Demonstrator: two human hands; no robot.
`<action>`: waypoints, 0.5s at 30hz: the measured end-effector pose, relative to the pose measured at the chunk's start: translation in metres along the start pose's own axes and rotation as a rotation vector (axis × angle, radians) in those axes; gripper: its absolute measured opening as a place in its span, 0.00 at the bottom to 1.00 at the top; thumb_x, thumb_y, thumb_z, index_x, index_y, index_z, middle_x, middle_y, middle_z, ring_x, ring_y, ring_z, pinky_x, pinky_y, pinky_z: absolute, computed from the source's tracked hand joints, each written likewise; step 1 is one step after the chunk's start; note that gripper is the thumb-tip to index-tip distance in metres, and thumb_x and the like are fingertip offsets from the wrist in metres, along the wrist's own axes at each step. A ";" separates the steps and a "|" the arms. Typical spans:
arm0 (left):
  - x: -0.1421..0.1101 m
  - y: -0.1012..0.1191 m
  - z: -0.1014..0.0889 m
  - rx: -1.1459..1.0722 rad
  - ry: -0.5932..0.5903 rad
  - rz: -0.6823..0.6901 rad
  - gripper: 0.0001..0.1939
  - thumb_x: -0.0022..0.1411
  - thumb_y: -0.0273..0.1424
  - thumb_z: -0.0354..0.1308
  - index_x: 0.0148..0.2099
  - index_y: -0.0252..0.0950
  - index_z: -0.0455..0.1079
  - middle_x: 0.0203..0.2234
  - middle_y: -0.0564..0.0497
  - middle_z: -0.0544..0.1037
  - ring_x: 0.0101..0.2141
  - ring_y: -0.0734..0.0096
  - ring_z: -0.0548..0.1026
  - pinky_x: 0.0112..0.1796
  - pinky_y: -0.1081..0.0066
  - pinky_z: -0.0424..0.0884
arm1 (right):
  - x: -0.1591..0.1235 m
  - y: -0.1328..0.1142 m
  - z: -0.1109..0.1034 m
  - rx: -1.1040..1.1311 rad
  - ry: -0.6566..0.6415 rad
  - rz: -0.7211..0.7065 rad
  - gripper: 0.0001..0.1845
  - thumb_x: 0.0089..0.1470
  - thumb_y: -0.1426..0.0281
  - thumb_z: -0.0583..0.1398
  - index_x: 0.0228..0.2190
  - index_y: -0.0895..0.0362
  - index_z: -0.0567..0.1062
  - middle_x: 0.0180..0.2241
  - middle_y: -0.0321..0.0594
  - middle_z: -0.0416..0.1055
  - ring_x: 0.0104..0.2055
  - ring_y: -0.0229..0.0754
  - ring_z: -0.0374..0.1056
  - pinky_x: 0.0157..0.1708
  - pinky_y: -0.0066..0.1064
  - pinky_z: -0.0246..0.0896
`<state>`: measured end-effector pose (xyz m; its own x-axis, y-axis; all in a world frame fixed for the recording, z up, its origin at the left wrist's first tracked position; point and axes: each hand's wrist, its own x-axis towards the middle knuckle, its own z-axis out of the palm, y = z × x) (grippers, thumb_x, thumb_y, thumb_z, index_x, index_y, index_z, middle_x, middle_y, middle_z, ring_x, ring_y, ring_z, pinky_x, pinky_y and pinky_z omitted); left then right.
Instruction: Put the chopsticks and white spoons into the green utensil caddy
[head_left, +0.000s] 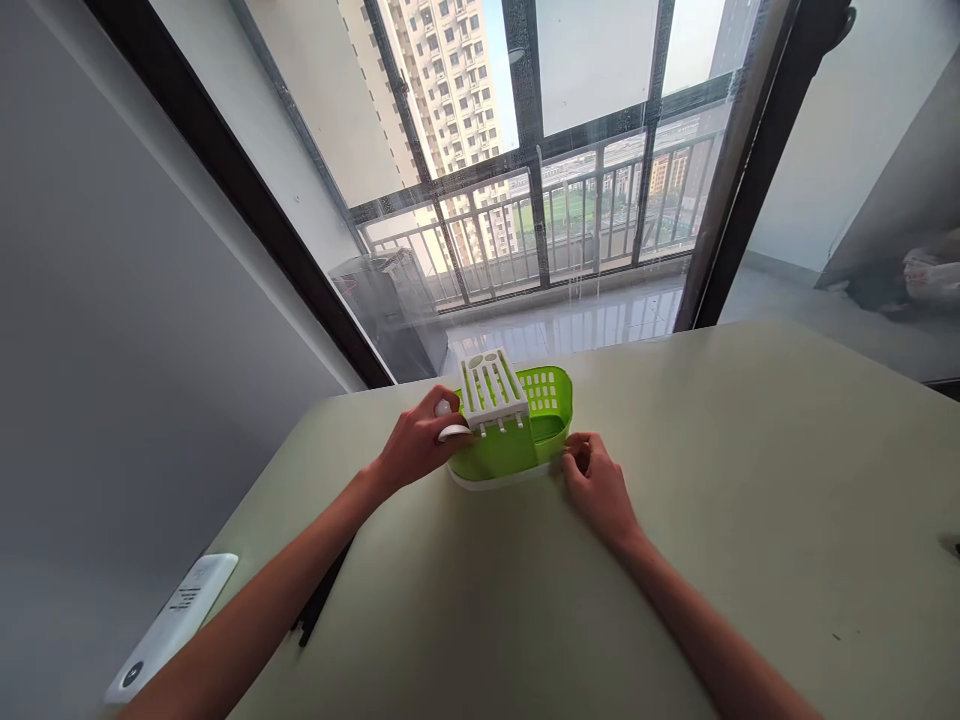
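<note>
A green plastic kitchen caddy (495, 455) stands upright on the table, with a basket-like perforated compartment (546, 392) at its right. On its left part sits a white slotted top (491, 385) with small hooks along the front. My left hand (420, 440) is closed at the caddy's left end, around a white curved piece (454, 432); whether this piece belongs to the caddy, I cannot tell. My right hand (596, 480) has its fingers curled, thumb and fingertips at the lower right edge of the caddy. A white base rim (495, 482) shows beneath the green body.
The pale table (735, 500) reaches toward a glass door and balcony railing. At the left edge lies a white elongated device (176, 625). Black thin rods (319, 600) lie partly under my left forearm. A small dark object (957, 550) is at the far right edge.
</note>
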<state>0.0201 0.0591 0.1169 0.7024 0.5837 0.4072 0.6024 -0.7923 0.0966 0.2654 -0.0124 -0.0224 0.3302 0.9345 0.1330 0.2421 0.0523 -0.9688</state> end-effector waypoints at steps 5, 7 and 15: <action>-0.002 -0.005 0.005 -0.066 0.089 0.022 0.13 0.70 0.37 0.56 0.35 0.37 0.75 0.39 0.47 0.69 0.32 0.72 0.69 0.33 0.71 0.67 | 0.000 0.000 0.001 -0.007 -0.006 -0.009 0.10 0.55 0.60 0.53 0.37 0.52 0.66 0.27 0.34 0.72 0.28 0.43 0.67 0.32 0.33 0.59; -0.003 -0.006 0.007 -0.091 0.154 -0.002 0.14 0.70 0.37 0.56 0.32 0.36 0.74 0.37 0.48 0.68 0.29 0.73 0.66 0.31 0.71 0.65 | 0.000 -0.002 0.001 -0.006 -0.007 -0.012 0.11 0.55 0.60 0.53 0.37 0.52 0.66 0.27 0.34 0.71 0.28 0.43 0.67 0.32 0.33 0.59; 0.010 -0.011 0.004 -0.281 0.498 -0.438 0.25 0.71 0.46 0.51 0.26 0.36 0.70 0.28 0.49 0.71 0.26 0.71 0.70 0.29 0.72 0.66 | 0.002 -0.003 0.000 -0.013 -0.019 0.001 0.11 0.54 0.60 0.54 0.38 0.52 0.67 0.27 0.33 0.71 0.29 0.43 0.67 0.33 0.33 0.59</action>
<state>0.0216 0.0740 0.1163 0.1218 0.7617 0.6364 0.6217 -0.5584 0.5492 0.2648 -0.0108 -0.0190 0.3135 0.9409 0.1279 0.2538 0.0467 -0.9661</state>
